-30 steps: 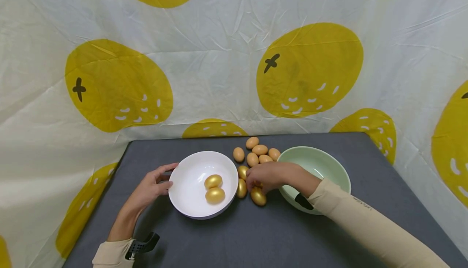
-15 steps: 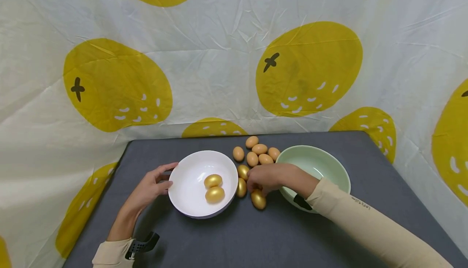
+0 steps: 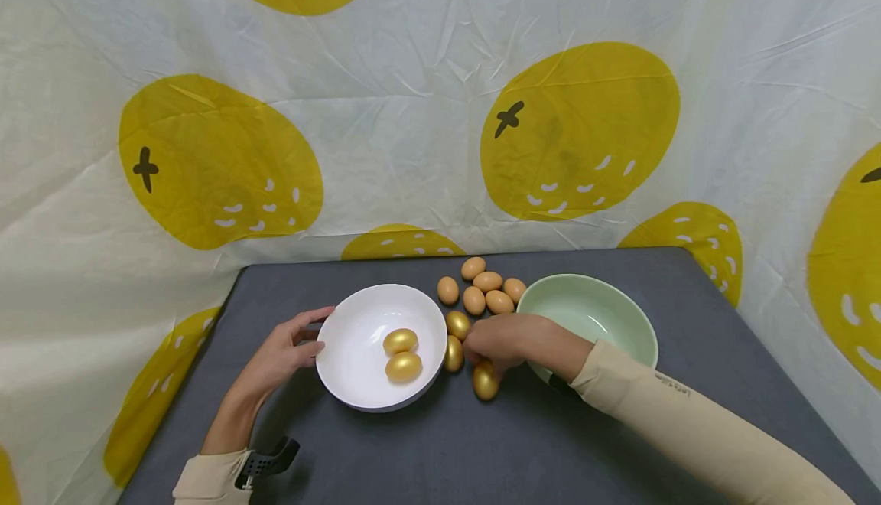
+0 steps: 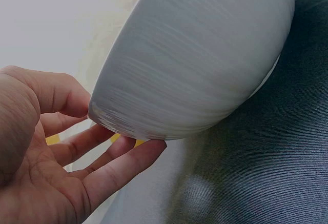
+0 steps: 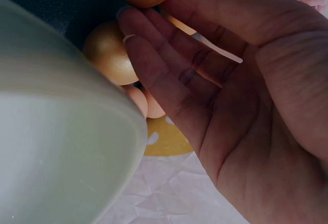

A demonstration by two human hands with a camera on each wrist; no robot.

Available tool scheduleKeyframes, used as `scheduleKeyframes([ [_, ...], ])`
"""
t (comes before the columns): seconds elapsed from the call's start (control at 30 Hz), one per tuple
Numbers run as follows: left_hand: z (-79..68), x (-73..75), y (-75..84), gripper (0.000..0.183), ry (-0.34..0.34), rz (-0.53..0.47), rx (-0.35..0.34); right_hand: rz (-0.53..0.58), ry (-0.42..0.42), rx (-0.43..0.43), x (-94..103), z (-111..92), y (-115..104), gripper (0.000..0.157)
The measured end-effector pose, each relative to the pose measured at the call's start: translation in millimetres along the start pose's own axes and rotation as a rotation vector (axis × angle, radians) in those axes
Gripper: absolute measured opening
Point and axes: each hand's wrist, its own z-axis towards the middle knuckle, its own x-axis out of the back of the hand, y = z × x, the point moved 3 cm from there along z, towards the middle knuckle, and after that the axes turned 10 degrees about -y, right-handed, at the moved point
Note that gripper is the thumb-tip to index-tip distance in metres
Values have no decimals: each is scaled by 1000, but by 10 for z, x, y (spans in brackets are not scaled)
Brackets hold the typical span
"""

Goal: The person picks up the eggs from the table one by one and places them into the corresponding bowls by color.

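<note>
In the head view, a white bowl [image 3: 351,352] holding two gold eggs [image 3: 404,368] sits on the dark table [image 3: 413,459]; the left hand [image 3: 278,352] rests spread fingers against its outer side. The right hand [image 3: 505,342] reaches in beside the pale green bowl [image 3: 629,325], its lowered fingertips at a gold egg [image 3: 485,385] that it partly covers. Two other gold eggs [image 3: 454,354] lie just right of the white bowl, with six brown eggs [image 3: 474,301] grouped behind. The left wrist view shows those fingers apart, touching the white bowl's rim and underside. In the right wrist view, the thumb meets one gold egg, another lies by the fingertips near the green bowl; whether anything is pinched cannot be told.
</note>
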Motion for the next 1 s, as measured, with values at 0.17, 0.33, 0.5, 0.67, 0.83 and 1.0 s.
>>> scheduleKeyframes([
  [0.17,6,-8,-32,58,7,9,14,-26,-29,-41,-4,17,-41,18],
  [0.33,11,-11,-41,57,8,7,13,-24,-55,-71,-5,9,-73,43],
  [0.5,12,-7,-43,58,4,5,6,-35,-73,-65,-11,23,-75,40],
  [0.67,10,-11,-42,58,3,4,5,-38,-74,-30,-14,42,-58,36],
  [0.83,10,-8,-37,58,2,6,5,30,-36,24,35,-3,1,31],
  [1.0,6,3,-34,59,1,9,-6,127,16,96,97,-71,67,32],
])
